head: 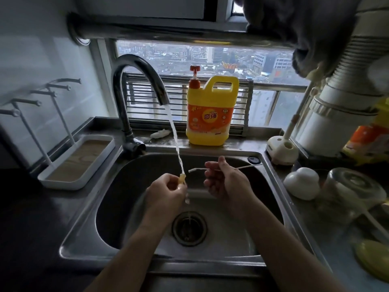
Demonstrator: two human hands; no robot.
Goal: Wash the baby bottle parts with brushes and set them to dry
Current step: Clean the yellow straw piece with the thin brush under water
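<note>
At the centre of the frame, over the steel sink [84, 228], the left hand [166, 188] pinches a small yellowish bottle part [182, 179] under the water stream [174, 131] from the faucet [136, 81]. Just to its right, the right hand [223, 180] grips a thin straw brush [197, 170], its white bristle tip pointing at the part without touching it. A yellow detergent jug [210, 114] stands behind. A drying rack [63, 182] sits on the bench at left, and a white cap [301, 182] and a clear bottle [353, 186] sit at right.

Glossy steel sink [271, 171]; shiny yellow plastic jug [210, 114]; tray [63, 182] perhaps wood-lined.
</note>
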